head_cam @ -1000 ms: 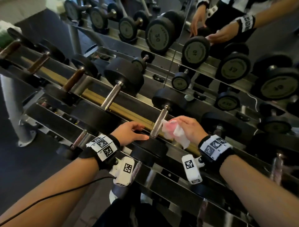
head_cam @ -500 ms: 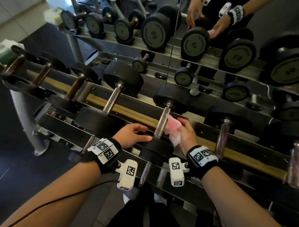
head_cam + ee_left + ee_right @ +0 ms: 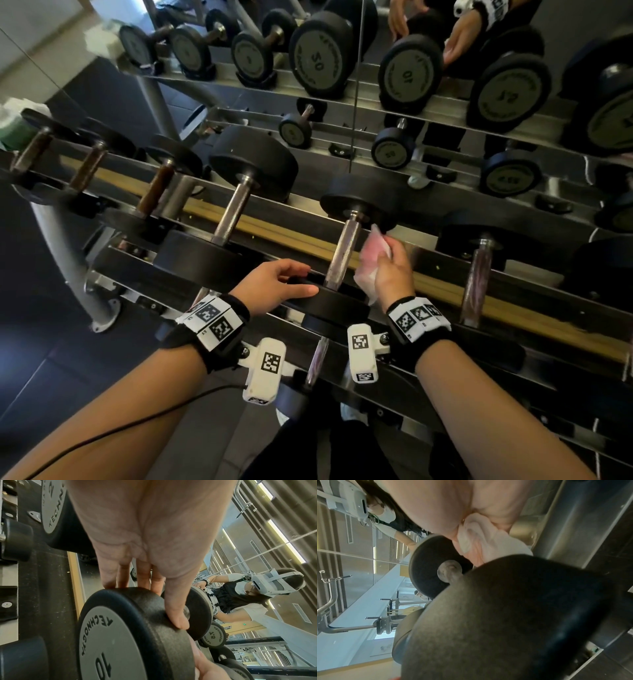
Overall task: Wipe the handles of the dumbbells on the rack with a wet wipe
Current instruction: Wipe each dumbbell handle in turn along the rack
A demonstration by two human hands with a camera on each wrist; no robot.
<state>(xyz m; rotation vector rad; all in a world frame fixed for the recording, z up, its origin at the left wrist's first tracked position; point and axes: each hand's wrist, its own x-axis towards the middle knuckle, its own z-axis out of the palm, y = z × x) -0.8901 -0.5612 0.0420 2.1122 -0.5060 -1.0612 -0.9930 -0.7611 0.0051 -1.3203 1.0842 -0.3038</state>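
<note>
A dumbbell marked 10 lies across the upper tier of the rack [image 3: 274, 236], its steel handle [image 3: 342, 253] running between two black heads. My left hand [image 3: 274, 284] rests on the near head [image 3: 130, 628], fingers over its inner face and thumb on the rim. Just right of the handle, my right hand [image 3: 390, 267] holds a crumpled pinkish-white wet wipe [image 3: 373, 253]. The wipe [image 3: 481, 542] sits bunched in the palm, beside the handle rather than wrapped round it. Whether it touches the metal I cannot tell.
More dumbbells sit on the same tier: a bigger one [image 3: 236, 205] to the left, another [image 3: 476, 274] to the right, several small brown-handled ones far left. A lower tier runs beneath my wrists. A mirror [image 3: 356, 85] behind reflects the rack and my hands.
My right hand has slid with the wipe along the handle toward the far head and turned more upright. The left hand stays on the near head. The head view has tilted down.
</note>
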